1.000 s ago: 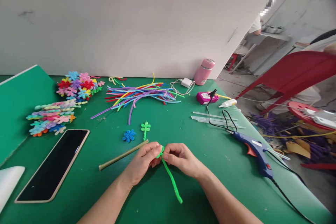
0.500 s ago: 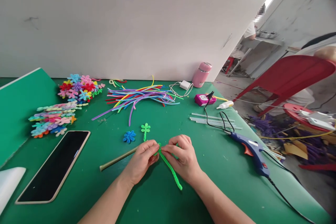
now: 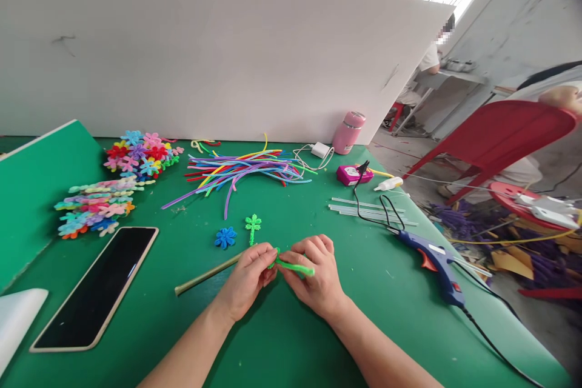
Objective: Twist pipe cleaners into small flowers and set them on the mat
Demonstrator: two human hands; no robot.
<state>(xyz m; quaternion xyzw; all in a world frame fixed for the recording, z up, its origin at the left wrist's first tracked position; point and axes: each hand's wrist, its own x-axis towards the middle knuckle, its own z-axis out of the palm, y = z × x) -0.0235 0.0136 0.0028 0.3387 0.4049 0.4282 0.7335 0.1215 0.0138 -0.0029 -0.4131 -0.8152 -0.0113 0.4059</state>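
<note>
Both hands meet low over the green table (image 3: 282, 339), pinching a bright green pipe cleaner (image 3: 295, 267). My left hand (image 3: 248, 279) grips its bent end; my right hand (image 3: 316, 276) holds the length, which lies across the fingers pointing right. Just beyond the hands lie a small green pipe-cleaner flower with a stem (image 3: 252, 225), a blue pipe-cleaner flower (image 3: 225, 237) and a thin olive stick (image 3: 207, 274) that runs under my left hand.
A phone (image 3: 97, 285) lies at the left, piles of coloured flowers (image 3: 116, 185) behind it, loose pipe cleaners (image 3: 245, 170) at the back. A blue glue gun (image 3: 434, 257) with its cord, glue sticks (image 3: 368, 209), a pink bottle (image 3: 348, 131) and a red chair (image 3: 495, 133) are at the right.
My right hand has turned the pipe cleaner's free length from hanging toward me up to lying sideways across its fingers. The view has tilted slightly.
</note>
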